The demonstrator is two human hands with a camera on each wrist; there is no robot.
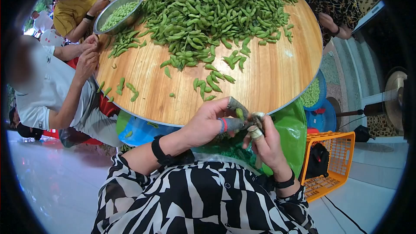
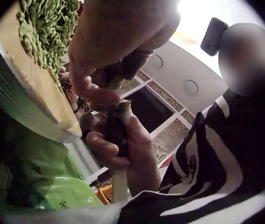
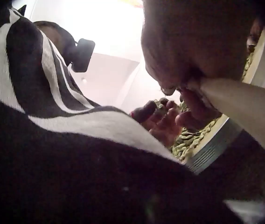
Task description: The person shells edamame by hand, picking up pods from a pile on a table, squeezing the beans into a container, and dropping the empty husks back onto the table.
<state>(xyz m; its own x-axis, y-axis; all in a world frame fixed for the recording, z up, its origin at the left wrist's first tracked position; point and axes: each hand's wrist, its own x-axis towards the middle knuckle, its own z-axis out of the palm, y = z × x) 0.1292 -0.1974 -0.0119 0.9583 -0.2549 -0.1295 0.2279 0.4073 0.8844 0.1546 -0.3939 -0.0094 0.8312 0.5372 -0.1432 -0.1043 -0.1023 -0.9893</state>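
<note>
Over the lap at the table's near edge, the left hand point(image 1: 212, 119) pinches a green soybean pod point(image 1: 239, 113) between thumb and forefinger. Dark grey coverings wrap those two fingers, and a red band circles the thumb covering. Close beside it, fingertips near the pod, is the right hand point(image 1: 269, 145), its thumb and forefinger wrapped in pale coverings. Its fingers curl round a long pale strip point(image 2: 120, 186), which sticks out below the palm. In the right wrist view the strip point(image 3: 244, 100) runs out from under the hand; its other end is hidden there.
A big heap of soybean pods point(image 1: 208, 13) covers the far part of the round wooden table point(image 1: 268, 73). A metal bowl point(image 1: 139, 6) of shelled beans stands at left. Green plastic point(image 1: 292, 134) hangs below the near edge. An orange crate point(image 1: 340, 156) stands at right; other people sit around.
</note>
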